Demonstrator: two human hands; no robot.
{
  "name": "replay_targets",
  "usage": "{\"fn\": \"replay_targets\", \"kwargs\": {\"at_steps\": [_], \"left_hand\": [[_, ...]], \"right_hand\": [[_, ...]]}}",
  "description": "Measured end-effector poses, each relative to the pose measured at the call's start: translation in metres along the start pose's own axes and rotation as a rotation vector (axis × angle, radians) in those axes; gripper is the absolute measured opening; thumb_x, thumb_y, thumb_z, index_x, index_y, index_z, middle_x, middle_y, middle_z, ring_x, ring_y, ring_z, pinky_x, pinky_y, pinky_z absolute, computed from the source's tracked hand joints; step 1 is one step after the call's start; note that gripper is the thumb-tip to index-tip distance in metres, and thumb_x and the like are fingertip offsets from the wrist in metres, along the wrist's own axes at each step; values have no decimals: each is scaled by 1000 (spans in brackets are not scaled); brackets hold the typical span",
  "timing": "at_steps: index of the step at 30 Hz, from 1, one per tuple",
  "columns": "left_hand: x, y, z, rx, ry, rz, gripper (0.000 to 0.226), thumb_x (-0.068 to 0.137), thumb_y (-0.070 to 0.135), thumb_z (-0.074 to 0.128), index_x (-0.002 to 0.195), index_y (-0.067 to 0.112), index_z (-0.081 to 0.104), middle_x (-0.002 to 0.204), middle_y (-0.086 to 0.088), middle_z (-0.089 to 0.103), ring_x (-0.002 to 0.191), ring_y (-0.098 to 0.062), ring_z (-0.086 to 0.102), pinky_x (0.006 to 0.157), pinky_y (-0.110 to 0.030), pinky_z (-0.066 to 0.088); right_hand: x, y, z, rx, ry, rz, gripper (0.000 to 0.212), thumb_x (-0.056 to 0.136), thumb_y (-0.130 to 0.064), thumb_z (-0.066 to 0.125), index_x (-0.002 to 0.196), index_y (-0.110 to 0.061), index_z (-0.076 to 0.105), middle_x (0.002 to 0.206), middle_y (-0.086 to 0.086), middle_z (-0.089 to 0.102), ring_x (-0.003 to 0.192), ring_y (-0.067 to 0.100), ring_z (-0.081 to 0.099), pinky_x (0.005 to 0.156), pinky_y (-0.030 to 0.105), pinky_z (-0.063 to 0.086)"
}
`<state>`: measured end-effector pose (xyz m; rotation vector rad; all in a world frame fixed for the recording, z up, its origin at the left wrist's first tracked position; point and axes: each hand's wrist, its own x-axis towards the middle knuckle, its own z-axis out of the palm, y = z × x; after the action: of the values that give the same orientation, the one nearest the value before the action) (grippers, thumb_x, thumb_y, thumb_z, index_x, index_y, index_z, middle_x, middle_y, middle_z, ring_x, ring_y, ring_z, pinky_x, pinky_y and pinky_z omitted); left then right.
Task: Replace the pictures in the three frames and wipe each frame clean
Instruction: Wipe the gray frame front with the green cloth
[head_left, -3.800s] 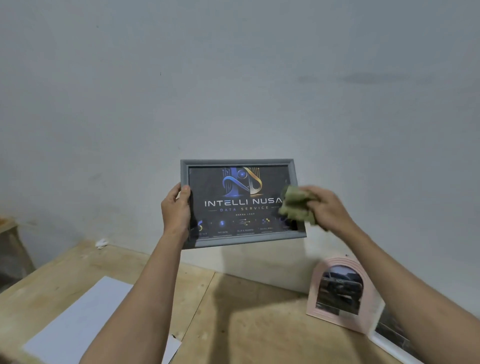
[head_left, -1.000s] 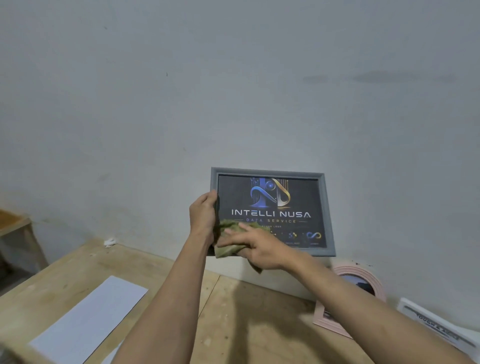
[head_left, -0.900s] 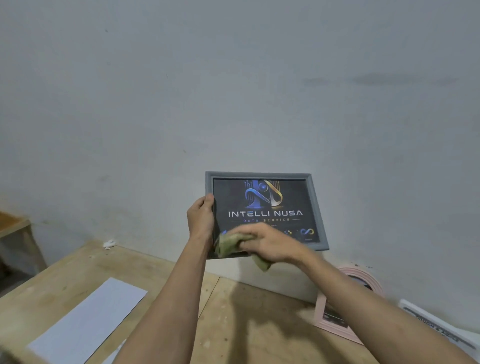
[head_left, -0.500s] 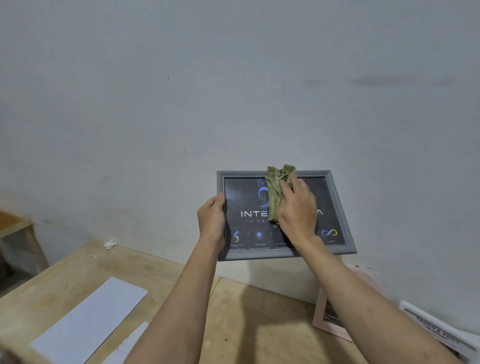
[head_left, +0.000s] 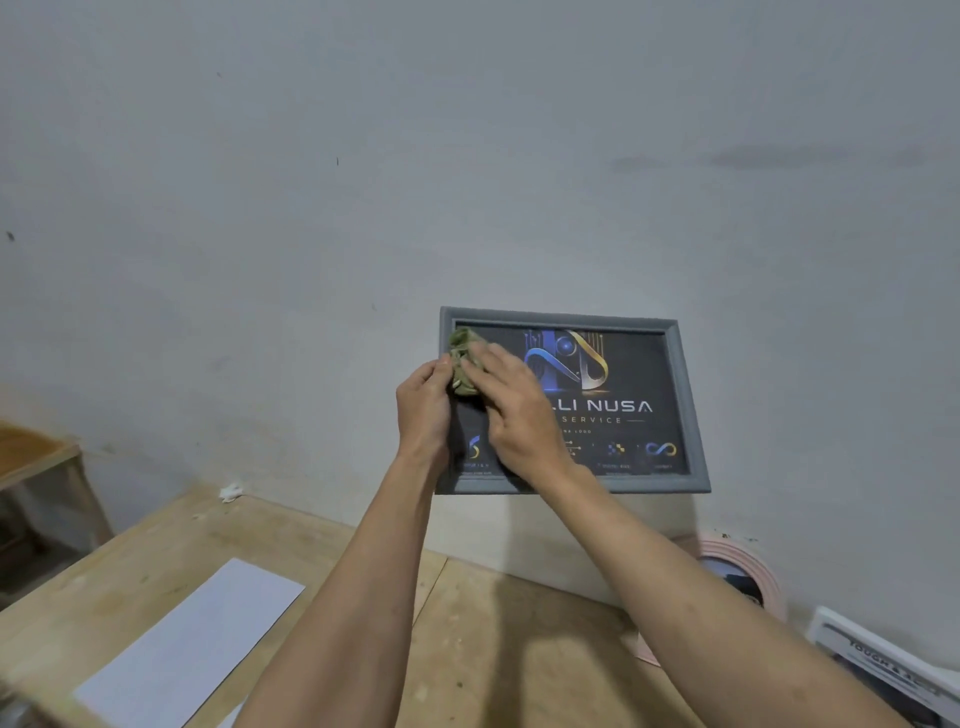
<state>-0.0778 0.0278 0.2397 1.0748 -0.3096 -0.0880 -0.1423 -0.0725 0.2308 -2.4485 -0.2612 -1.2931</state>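
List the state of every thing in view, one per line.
Grey frame: held up off the table, picture in.
Cloth: bunched, pressed on the frame's upper left corner.
Left hand: grips the frame's left edge.
Right hand: presses the cloth.
Pink frame: propped against the wall.
White sheet: flat on the table.

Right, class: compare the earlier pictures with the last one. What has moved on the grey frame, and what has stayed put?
The right hand has carried the green cloth from the frame's right side, along its lower left and top middle, into the top left corner of the glass. The left hand still grips the left edge of the grey frame, held up before the wall. The white sheet still lies on the wooden table.
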Motion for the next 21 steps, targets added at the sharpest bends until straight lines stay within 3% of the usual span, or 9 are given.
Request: {"fn": "replay_targets", "kwargs": {"at_steps": [4, 8, 10, 13, 18, 21], "left_hand": [[11, -1, -12, 41, 112, -46, 28, 95, 17, 61, 68, 14, 69, 71, -6, 67, 72, -23, 58, 75, -39, 48], [9, -1, -16, 80, 128, -75, 24, 94, 25, 60, 79, 10, 71, 81, -11, 69, 74, -23, 61, 72, -39, 52], [7, -5, -17, 100, 126, -74, 26, 95, 27, 59, 80, 9, 70, 82, -11, 68, 73, -23, 61, 73, -39, 52], [7, -6, -22, 116, 102, -63, 30, 95, 30, 59, 72, 13, 69, 75, -8, 66, 71, -22, 57, 72, -39, 50], [15, 1, -36, 143, 101, -37, 31, 93, 35, 60, 71, 16, 72, 76, -10, 68, 71, -24, 59, 73, -45, 52], [18, 3, -38, 183, 109, -22, 34, 93, 38, 58, 67, 19, 69, 72, -7, 65, 70, -26, 56, 70, -49, 48]], "right_hand": [[-22, 0, -1, 78, -237, -182, 54, 71, 17, 53, 117, -7, 67, 134, 9, 59, 130, 23, 45, 110, 42, 33], [-51, 4, -14, 86, -372, -316, 34, 85, 6, 52, 110, -7, 71, 125, 7, 65, 125, 21, 47, 108, 29, 33], [-61, 14, -25, 72, -384, -304, 33, 89, 0, 47, 111, -9, 71, 126, 4, 65, 126, 19, 48, 108, 31, 34], [-83, 39, -47, 5, -382, -274, 41, 83, 10, 50, 112, -11, 69, 131, 2, 61, 129, 19, 47, 111, 33, 31], [-110, 88, -97, -141, -367, -163, 45, 86, 8, 44, 122, -13, 63, 136, 3, 56, 134, 17, 41, 113, 37, 30], [-99, 90, -119, -191, -266, -126, 55, 83, 8, 39, 129, -14, 58, 137, 2, 55, 132, 20, 46, 110, 32, 35]]}}
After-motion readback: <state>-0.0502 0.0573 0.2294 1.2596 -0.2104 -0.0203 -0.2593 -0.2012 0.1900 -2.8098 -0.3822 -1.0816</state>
